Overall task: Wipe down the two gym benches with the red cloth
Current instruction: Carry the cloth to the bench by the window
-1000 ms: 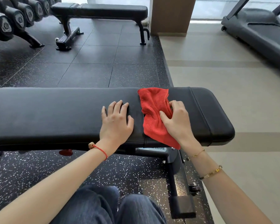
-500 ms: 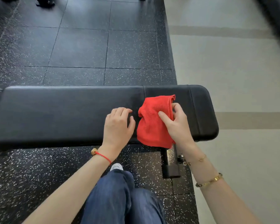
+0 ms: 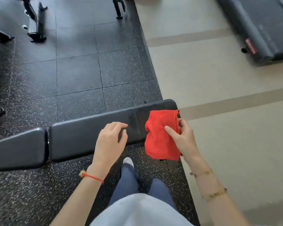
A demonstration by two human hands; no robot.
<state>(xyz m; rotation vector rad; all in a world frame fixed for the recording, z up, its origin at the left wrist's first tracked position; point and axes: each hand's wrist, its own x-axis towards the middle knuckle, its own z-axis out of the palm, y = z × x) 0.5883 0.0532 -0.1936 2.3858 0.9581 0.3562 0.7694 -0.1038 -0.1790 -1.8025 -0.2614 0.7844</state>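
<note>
A black padded gym bench (image 3: 82, 136) runs across the view below me, its right end near the edge of the rubber floor. My right hand (image 3: 185, 139) grips the red cloth (image 3: 160, 141), which hangs crumpled in the air over the bench's right end. My left hand (image 3: 109, 142) hovers above the bench pad with fingers loosely curled and nothing in it. Of the second bench, only the black legs (image 3: 36, 22) show at the top left.
A treadmill (image 3: 258, 28) lies at the top right on the beige floor. Black speckled rubber tiles (image 3: 78, 72) cover the floor between the two benches. My legs and one white shoe (image 3: 128, 161) stand close to the near bench.
The view has risen and tilted away from the bench. My right hand lifted the red cloth off the pad, and my left hand came off the bench surface.
</note>
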